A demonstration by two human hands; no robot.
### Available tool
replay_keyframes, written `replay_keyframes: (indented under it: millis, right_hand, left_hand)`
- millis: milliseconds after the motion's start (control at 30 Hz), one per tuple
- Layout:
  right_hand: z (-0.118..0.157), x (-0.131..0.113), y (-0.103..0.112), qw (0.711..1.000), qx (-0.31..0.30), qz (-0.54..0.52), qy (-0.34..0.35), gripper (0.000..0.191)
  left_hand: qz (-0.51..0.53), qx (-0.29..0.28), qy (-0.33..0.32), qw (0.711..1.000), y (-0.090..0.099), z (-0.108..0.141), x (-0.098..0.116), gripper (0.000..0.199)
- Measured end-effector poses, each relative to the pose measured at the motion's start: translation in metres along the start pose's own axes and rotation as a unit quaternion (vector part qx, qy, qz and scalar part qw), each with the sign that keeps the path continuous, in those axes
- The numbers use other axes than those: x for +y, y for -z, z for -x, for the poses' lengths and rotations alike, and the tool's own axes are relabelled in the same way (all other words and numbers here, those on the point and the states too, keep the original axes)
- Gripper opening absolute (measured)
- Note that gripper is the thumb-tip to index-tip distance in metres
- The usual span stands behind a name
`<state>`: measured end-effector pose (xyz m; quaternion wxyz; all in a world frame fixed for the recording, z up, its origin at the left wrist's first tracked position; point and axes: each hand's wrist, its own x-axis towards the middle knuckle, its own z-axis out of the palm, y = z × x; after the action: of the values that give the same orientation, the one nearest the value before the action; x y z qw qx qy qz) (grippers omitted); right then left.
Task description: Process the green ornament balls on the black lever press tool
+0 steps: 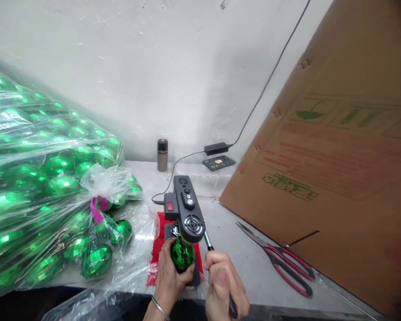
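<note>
My left hand (169, 274) is wrapped round a shiny green faceted bauble (183, 255), its thumb and fingers on either side. The bauble's top sits right under the head of a black bench machine (189, 207), which has round vents, buttons and a red rocker switch (170, 206). My right hand (225, 285) is closed around the lever (207, 240) at the machine's right side; the dark handle end pokes out below the fist. A red mat (156, 256) lies beneath the machine's base, partly hidden by my left hand.
A clear plastic bag (50, 178) full of green baubles fills the left. Red-and-black scissors (287, 263) lie at right beside a large leaning cardboard box (321, 147). Behind stand a small canister (162, 155) and a power adapter (217, 148) near a dark phone-like slab (218, 162).
</note>
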<state>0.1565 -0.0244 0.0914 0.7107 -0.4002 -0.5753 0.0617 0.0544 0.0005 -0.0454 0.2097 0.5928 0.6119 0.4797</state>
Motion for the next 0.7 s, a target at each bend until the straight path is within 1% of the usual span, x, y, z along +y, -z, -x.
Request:
replay_keyframes:
  millis: [467,633,700]
  right_hand:
    - [0.0007,0.0011,-0.0024,1.0,0.009,-0.003,-0.006,0.037]
    - [0.0017,0.0023,-0.0027,1.0,0.012,0.001,0.006,0.036]
    - [0.0053,0.0047,-0.0021,1.0,0.011,0.002,0.023,0.035]
  left_hand:
    - [0.007,0.003,0.011,1.0,-0.0017,0.0017,-0.0017,0.07]
    - [0.009,0.005,0.015,1.0,-0.0006,0.0006,0.0001,0.07]
    - [0.012,0.001,0.023,1.0,-0.0002,0.0,0.0012,0.07]
